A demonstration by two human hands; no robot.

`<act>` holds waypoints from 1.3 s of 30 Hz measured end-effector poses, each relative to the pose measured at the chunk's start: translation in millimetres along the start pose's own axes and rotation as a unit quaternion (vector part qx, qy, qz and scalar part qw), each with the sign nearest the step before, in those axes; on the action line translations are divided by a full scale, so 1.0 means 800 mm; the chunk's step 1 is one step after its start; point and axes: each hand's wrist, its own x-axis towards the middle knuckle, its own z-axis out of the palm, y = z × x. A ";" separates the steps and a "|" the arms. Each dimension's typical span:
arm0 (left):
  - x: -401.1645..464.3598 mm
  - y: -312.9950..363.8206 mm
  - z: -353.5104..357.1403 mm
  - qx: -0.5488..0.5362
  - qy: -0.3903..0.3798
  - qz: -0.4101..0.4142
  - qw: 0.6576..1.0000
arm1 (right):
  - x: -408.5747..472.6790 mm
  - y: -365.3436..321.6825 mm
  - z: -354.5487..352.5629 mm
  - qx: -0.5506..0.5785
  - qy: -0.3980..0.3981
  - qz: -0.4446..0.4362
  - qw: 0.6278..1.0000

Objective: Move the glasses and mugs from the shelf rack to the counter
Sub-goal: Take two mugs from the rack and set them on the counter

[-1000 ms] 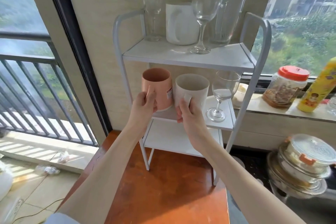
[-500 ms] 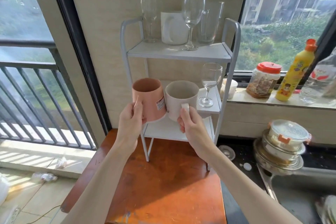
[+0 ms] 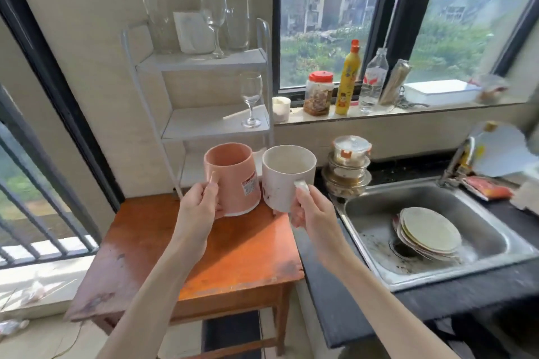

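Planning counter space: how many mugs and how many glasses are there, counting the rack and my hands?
Mugs: 3: pink mug, cream mug, white mug
Glasses: 4: left glass, top wine glass, wide glass, lower wine glass
Total: 7

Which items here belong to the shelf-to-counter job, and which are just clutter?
Job: pink mug in left hand; white mug in right hand; wine glass on rack; counter.

Clutter: plates, sink, jar, yellow bottle.
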 end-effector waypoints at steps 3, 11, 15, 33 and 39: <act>-0.032 0.011 0.061 -0.013 -0.059 -0.008 0.998 | -0.040 -0.017 -0.065 -0.009 0.060 -0.006 0.998; -0.170 0.031 0.279 -0.053 -0.225 -0.011 0.973 | -0.180 -0.056 -0.298 -0.060 0.253 0.009 0.966; -0.280 0.026 0.398 -0.063 -0.324 -0.057 0.942 | -0.271 -0.068 -0.425 -0.103 0.322 0.022 0.941; -0.642 0.048 0.870 -0.043 -0.642 -0.060 0.763 | -0.563 -0.091 -0.840 -0.052 0.628 0.072 0.773; -0.706 0.067 1.043 -0.035 -0.679 -0.072 0.730 | -0.575 -0.111 -0.999 -0.054 0.685 0.060 0.724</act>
